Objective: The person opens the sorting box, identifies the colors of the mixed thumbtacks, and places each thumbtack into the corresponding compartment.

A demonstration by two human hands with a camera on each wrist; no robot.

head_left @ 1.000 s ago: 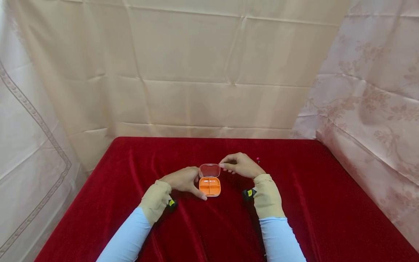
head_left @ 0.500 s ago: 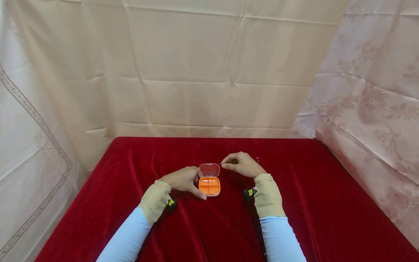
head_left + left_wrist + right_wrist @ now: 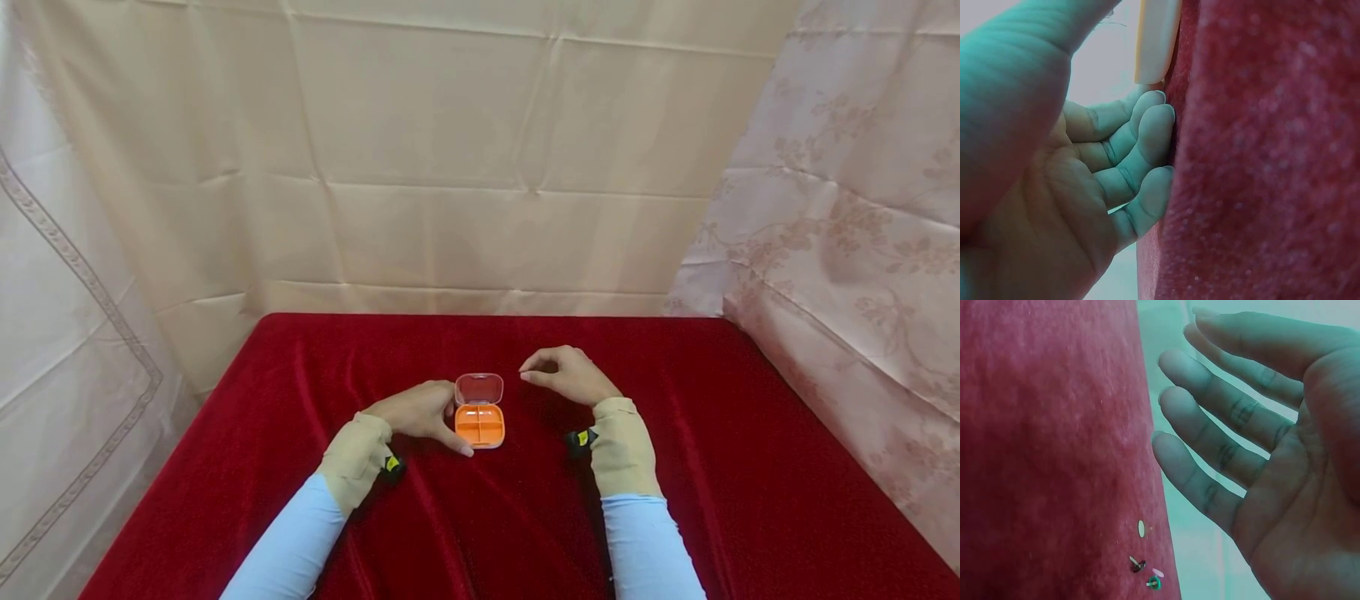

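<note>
An orange pill box (image 3: 480, 427) with four-way divided compartments lies on the red cloth, its clear lid (image 3: 480, 388) swung open to the far side. My left hand (image 3: 422, 414) holds it from the left, thumb at the near corner and fingers by the hinge side. The left wrist view shows the box's pale edge (image 3: 1157, 44) beyond curled fingertips that rest on the cloth. My right hand (image 3: 570, 373) hovers right of the lid, apart from it. Its thumb and forefinger tips lie close together, with nothing visible between them; the other fingers are loosely bent.
Several small tack-like pieces lie on the cloth in the right wrist view, among them a green one (image 3: 1154, 583) and a dark one (image 3: 1137, 565). Red velvet (image 3: 720, 467) covers the table. A beige curtain (image 3: 435, 167) hangs behind it.
My right hand has let go of the lid's right edge and moved off to the right, now covering the small pink piece. The left hand and the box stay nearly still.
</note>
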